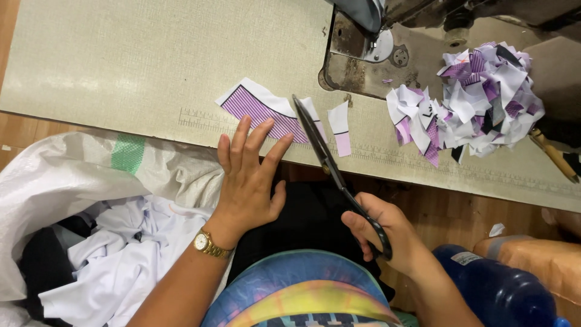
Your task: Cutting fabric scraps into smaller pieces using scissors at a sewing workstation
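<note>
My right hand (387, 233) is closed through the black handles of the fabric shears (330, 160), their long blades lying almost together and pointing away from me across the near edge of the counter (121, 60). My left hand (251, 172) is open and flat, fingers spread, with the fingertips pressing down the near edge of the purple-striped fabric piece (254, 104) that lies just left of the blades. I judge the cut is just being finished: a small white and pink offcut (341, 128) sits just right of the blades, apart from the striped piece. The next move calls for holding the striped piece firmly while I free the blades without dragging the cloth. Further right, beside the sewing machine bed (363, 57), lies a heap of fabric scraps (478, 100) in white, purple and black. To my near left a white sack (54, 175) holds bundled cloth; to my near right stands a blue plastic bottle (496, 287).
</note>
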